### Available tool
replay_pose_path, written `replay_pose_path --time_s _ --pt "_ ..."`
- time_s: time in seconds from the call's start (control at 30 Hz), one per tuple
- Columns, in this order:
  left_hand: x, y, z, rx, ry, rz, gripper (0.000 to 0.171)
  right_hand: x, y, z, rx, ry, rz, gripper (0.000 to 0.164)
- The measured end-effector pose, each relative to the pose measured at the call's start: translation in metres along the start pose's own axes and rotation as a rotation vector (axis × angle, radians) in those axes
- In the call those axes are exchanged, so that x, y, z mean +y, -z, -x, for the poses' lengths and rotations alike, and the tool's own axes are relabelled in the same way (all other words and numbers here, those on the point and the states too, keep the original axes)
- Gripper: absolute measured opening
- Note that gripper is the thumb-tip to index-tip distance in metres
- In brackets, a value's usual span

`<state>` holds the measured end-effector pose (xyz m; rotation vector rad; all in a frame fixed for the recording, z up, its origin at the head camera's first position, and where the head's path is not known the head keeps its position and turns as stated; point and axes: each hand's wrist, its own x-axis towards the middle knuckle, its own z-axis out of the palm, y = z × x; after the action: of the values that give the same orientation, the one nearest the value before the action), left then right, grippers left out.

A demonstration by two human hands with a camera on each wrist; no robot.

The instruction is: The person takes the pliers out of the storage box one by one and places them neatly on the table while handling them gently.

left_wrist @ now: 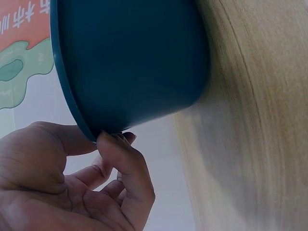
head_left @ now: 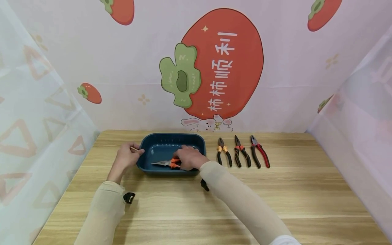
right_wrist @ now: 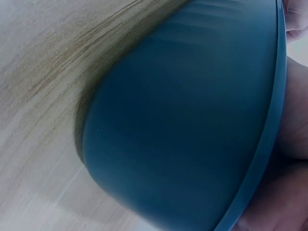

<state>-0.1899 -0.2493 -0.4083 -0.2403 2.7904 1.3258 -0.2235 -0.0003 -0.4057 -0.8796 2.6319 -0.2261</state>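
Note:
A dark blue rectangular basin [head_left: 171,172] stands at the back of the table. My left hand [head_left: 127,156] pinches its left rim; in the left wrist view, the thumb and bent fingers of that hand [left_wrist: 86,178] meet at the rim of the basin [left_wrist: 125,62]. Inside the basin lie needle-nose pliers [head_left: 163,163] with orange handles, jaws pointing left. Reaching over the right side, my right hand [head_left: 190,157] grips the handles, whose ends it hides. In the right wrist view the basin's outer wall [right_wrist: 183,120] covers most of that grip.
To the right of the basin, three pliers lie in a row: an orange-and-black pair [head_left: 227,157], needle-nose pliers with black-and-red handles [head_left: 245,157], and a red-and-black pair [head_left: 264,156]. A printed cloth [head_left: 275,112] walls the wooden table [head_left: 171,211] at the back and sides.

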Motion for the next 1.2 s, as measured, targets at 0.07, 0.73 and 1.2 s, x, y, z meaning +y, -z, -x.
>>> replay_pose_path --time_s 0.07,0.73,1.2 --pt "0.0 0.0 0.0 -0.002 0.001 0.001 0.027 0.002 0.0 0.0 0.004 -0.005 0.0 0.036" --pt "0.0 0.0 0.003 -0.013 0.008 -0.02 0.033 0.011 0.025 0.022 0.191 -0.028 -0.01 0.056" --pt "0.0 -0.001 0.005 -0.005 0.002 -0.007 0.031 0.02 0.045 0.053 0.299 -0.05 -0.048 0.062"
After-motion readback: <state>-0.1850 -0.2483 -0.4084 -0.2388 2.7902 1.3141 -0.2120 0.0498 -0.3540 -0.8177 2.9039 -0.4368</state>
